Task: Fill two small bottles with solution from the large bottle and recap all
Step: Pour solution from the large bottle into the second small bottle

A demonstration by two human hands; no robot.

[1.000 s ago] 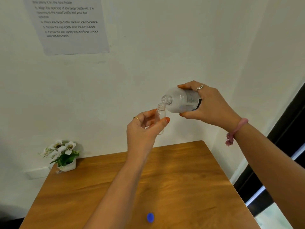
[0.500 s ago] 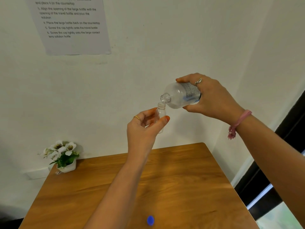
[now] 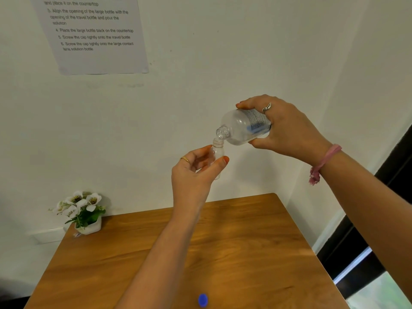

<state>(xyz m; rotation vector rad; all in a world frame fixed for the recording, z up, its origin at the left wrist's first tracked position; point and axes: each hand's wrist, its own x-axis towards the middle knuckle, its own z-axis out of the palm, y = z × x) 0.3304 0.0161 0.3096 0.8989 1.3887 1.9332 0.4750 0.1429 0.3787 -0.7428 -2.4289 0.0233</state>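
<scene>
My left hand pinches a small clear bottle upright between thumb and fingers, high above the table; its neck has no cap. My right hand grips the large clear bottle with a printed label, tilted mouth-down to the left. The large bottle's open mouth sits just above and beside the small bottle's neck. A blue cap lies on the wooden table near its front edge. A second small bottle is not in view.
A small white pot of white flowers stands at the table's back left corner. A printed instruction sheet hangs on the white wall. A dark window frame runs along the right side.
My right hand has raised the large bottle's base and tipped its mouth further down, closer over the small bottle's neck. My left hand has held the small bottle nearly still.
</scene>
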